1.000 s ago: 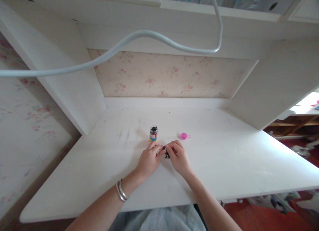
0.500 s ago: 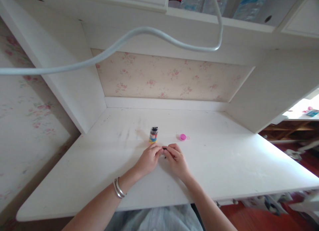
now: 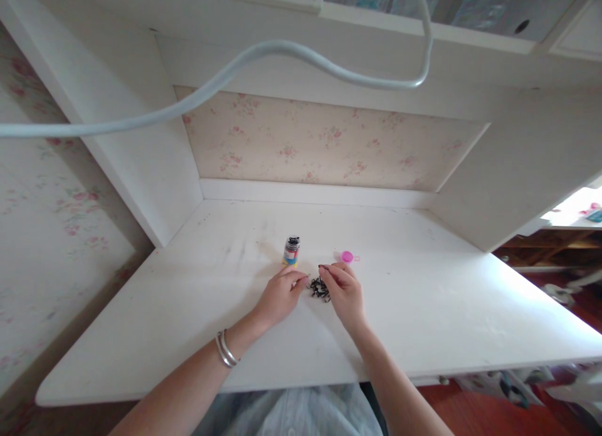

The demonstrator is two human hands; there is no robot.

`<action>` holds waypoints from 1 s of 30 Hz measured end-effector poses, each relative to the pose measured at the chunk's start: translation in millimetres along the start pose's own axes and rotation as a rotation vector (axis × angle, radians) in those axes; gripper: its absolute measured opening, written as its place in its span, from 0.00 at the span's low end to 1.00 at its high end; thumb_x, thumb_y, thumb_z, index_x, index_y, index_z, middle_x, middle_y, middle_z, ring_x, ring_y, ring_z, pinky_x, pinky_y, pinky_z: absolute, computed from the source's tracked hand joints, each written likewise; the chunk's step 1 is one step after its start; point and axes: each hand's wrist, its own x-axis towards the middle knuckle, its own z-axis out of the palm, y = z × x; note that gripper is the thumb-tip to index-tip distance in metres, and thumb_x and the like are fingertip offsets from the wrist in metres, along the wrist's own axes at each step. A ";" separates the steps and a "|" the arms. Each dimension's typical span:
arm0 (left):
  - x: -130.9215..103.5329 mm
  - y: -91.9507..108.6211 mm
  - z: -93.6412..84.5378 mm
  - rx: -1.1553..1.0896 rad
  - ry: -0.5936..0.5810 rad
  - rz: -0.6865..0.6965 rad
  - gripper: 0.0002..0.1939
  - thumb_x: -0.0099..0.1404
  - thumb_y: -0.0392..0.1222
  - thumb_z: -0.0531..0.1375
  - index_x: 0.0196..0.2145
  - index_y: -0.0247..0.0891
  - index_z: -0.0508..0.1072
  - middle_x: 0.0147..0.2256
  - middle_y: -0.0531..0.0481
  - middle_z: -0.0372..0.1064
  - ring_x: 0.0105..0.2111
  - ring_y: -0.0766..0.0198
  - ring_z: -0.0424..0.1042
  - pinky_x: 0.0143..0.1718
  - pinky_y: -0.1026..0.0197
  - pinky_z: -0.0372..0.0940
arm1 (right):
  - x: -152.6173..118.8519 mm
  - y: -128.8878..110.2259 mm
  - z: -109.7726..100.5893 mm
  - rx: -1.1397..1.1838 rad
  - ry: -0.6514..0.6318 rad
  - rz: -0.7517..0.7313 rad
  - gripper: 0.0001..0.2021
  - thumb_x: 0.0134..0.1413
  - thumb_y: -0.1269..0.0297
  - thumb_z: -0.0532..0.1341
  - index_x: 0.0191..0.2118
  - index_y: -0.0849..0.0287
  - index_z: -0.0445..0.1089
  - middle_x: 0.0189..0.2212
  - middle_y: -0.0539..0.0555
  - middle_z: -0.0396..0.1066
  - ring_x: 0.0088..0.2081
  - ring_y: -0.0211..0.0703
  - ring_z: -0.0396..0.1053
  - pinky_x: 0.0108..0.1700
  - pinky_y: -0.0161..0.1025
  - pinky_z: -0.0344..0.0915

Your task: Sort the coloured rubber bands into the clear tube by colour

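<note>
A small heap of black looped bands, like little elastic hair ties [image 3: 320, 290], lies on the white desk between my two hands. My right hand [image 3: 347, 293] pinches a small black band at its fingertips, just above the heap. My left hand [image 3: 278, 298] is closed, thumb against forefinger, at the heap's left edge; a tiny dark bit shows there, too small to name. Just beyond the left hand stands a clear jar [image 3: 291, 251] with a coloured label, open at the top, with more black bands inside. A pink lid [image 3: 347, 256] with a loop lies behind the right hand.
The white desk [image 3: 188, 323] has a low back edge and side panels. A thick white cable [image 3: 282, 47] crosses the upper view, close to the camera. Plastic bottles [image 3: 484, 6] stand on the shelf overhead.
My hands, together half a second ago, have come apart. The right hand has moved right and slightly up with a black band, leaving the heap uncovered between them. The view has tilted slightly.
</note>
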 end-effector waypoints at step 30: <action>-3.9 5.8 -8.4 0.147 -0.031 -0.005 0.12 0.67 0.44 0.53 0.37 0.41 0.75 0.37 0.50 0.72 0.34 0.65 0.70 0.38 0.63 0.65 | 120.9 -86.1 14.1 -1.020 -0.705 -0.689 0.09 0.61 0.70 0.55 0.37 0.55 0.74 0.43 0.53 0.68 0.34 0.39 0.66 0.30 0.35 0.52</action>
